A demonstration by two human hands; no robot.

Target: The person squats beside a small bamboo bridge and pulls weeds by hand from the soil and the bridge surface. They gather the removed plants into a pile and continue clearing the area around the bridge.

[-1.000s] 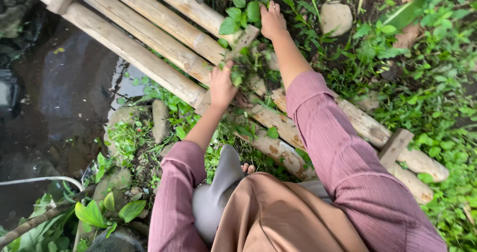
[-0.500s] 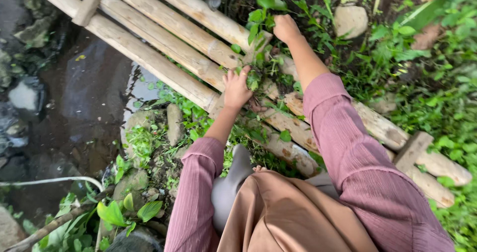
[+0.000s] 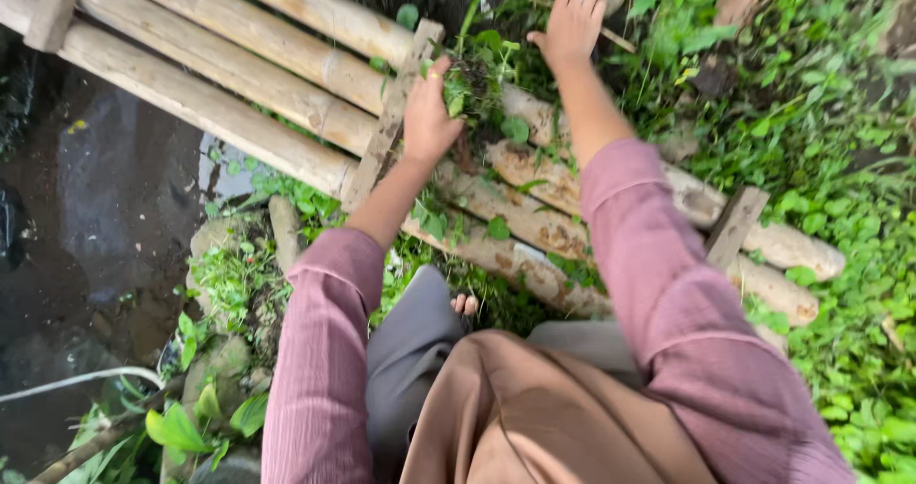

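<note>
Between the two hands, a clump of green weeds (image 3: 469, 88) sprouts through the bamboo walkway (image 3: 239, 59), rooted against the poles. Left hand (image 3: 429, 112) is closed on that clump, fingers curled round stems and dark soil. Right hand (image 3: 572, 21) lies beyond it, fingers spread and flat among leaves, gripping nothing that can be seen. Compared with half a second ago, both hands have reached further up the poles, and the left now grips foliage where it earlier rested on bamboo. Left of the left hand lies dark muddy water (image 3: 105, 188); right of the right hand, dense ground cover (image 3: 840, 255). No packages, labels or signs are visible.
</note>
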